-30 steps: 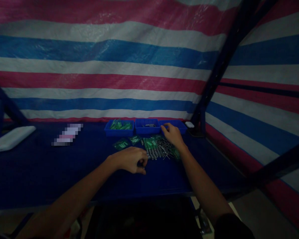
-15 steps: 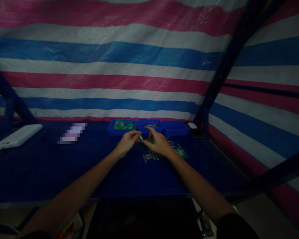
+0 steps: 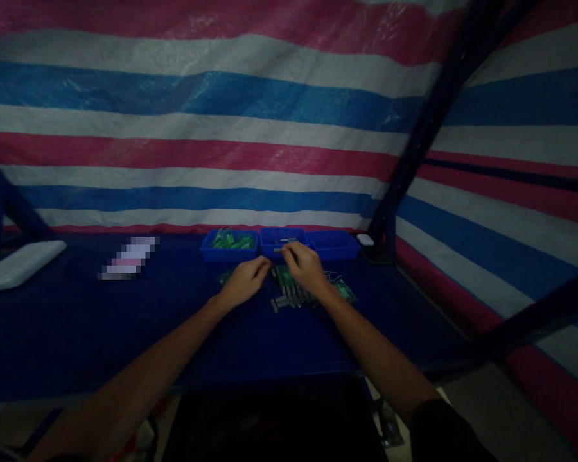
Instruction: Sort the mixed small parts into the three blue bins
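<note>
My left hand (image 3: 245, 282) is closed in a pinch in front of the left bin; what its fingertips hold, if anything, is too dark to make out. Just right of it, my right hand (image 3: 306, 266) pinches a small metal cylinder (image 3: 277, 249) between thumb and fingers, at the front of the middle bin. Beneath the right hand several metal cylinders (image 3: 293, 298) lie in a rough row on the table, some on green packaging. A green-printed plastic packet (image 3: 345, 290) lies right of the right wrist, with thin metal rods (image 3: 334, 277) beside it.
Three blue bins stand along the back: a left bin (image 3: 207, 253) with green packets, a middle bin (image 3: 264, 239) with a few metal pieces, and a right bin (image 3: 334, 247). A white case (image 3: 365, 240) is at right. A white device (image 3: 24, 264) lies far left on the blue table (image 3: 125, 333).
My right hand has closed from spread fingers to a pinch on a metal cylinder, away from my left fingertips. The view has shifted slightly to the right.
</note>
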